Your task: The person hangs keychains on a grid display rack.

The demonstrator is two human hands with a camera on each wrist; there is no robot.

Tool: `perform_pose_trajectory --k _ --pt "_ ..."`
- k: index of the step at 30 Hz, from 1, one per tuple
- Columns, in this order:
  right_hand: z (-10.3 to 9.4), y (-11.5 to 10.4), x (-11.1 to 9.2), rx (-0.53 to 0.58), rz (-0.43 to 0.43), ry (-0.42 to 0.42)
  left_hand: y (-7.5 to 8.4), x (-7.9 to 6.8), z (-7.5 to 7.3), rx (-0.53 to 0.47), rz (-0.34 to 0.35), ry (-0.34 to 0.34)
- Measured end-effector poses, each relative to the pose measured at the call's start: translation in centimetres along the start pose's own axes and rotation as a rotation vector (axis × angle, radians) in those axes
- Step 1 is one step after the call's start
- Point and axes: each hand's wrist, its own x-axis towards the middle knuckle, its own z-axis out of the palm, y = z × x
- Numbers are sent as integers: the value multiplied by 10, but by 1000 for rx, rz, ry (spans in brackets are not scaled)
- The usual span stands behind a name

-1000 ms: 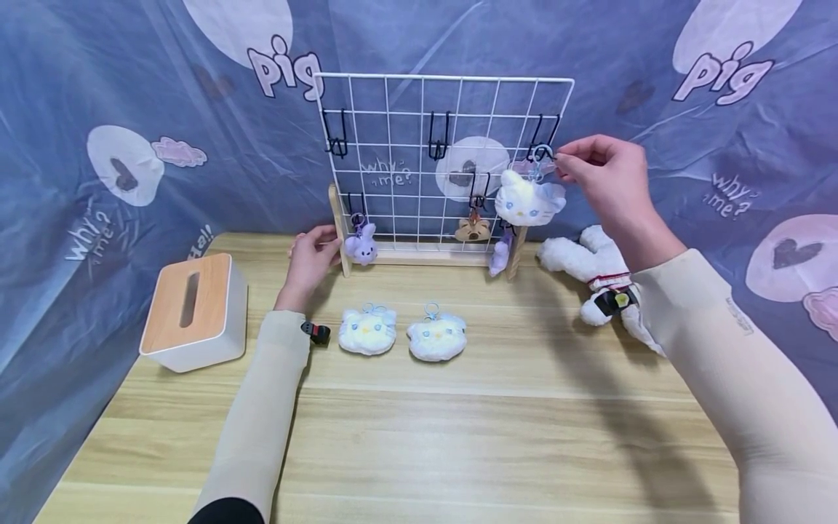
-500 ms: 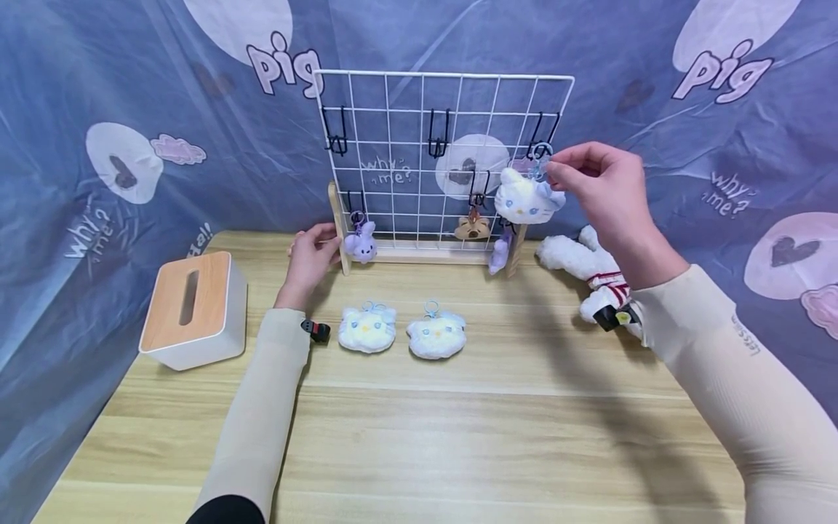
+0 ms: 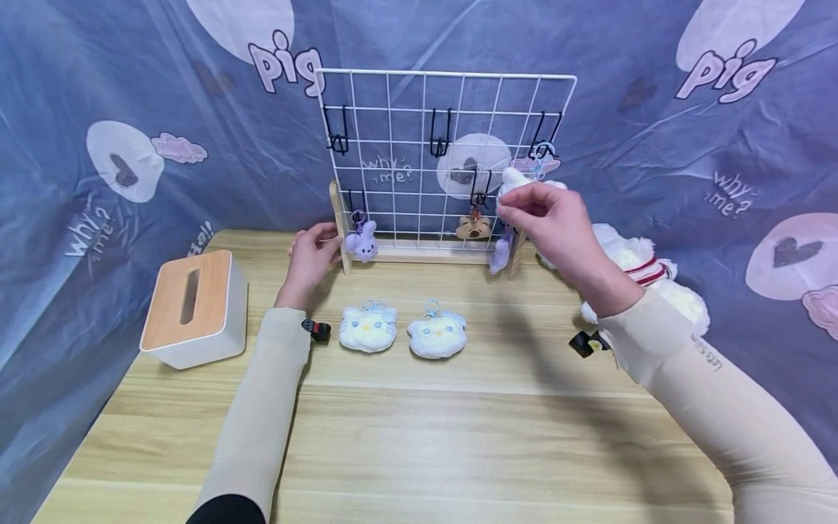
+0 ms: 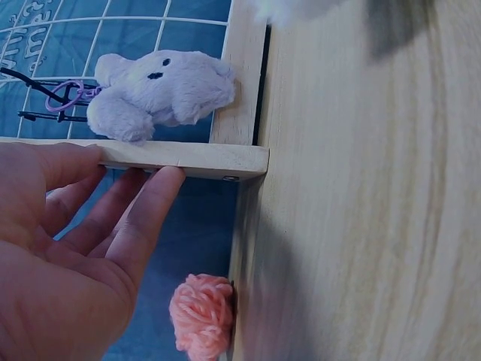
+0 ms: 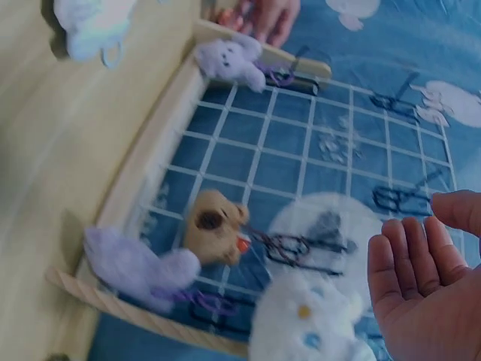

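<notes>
My left hand point(image 3: 310, 255) pinches the left wooden upright point(image 4: 188, 158) of a white wire-grid display stand point(image 3: 445, 73), thumb on one side and fingers on the other. A purple bunny keychain point(image 4: 169, 90) hangs beside it. At the stand's right, my right hand point(image 3: 550, 218) has relaxed fingers and holds nothing. Behind it a white cat-face plush keychain point(image 5: 301, 323) hangs by its blue ring from the top-right hook; in the head view the hand covers most of its face. Lower down hang a brown bear keychain point(image 3: 473, 228) and another purple plush keychain point(image 3: 500, 253).
Two more white cat-face keychains point(image 3: 368, 330) lie on the wooden table point(image 3: 419, 444) before the stand. Black hooks point(image 3: 440, 135) show on the grid. A tissue box point(image 3: 196, 313) stands left, a white plush toy point(image 3: 681, 306) lies right. A pink yarn ball point(image 4: 201, 316) is behind my left hand.
My right hand has let go of the white cat keychain's ring and moved down and left across the plush, which stays hanging on the hook. The left hand has not moved.
</notes>
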Motion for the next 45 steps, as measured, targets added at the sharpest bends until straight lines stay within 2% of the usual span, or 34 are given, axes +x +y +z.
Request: perform_pose_trajectory --k 9,18,26,31,40,45 --pt "29 17 -9 -7 7 -118 -1 0 0 2 -4 0" --pt "57 35 -13 -46 52 -219 -3 2 0 21 3 7" --pt "81 48 -15 -86 42 -250 -2 2 -1 19 -5 0" --pt "93 55 -16 -71 47 -269 -2 2 -1 15 -7 -2" --pt "109 67 -16 -58 59 -310 -3 3 -1 13 -7 0" --pt "116 72 -16 -72 75 -360 -3 3 -1 14 -6 -2"
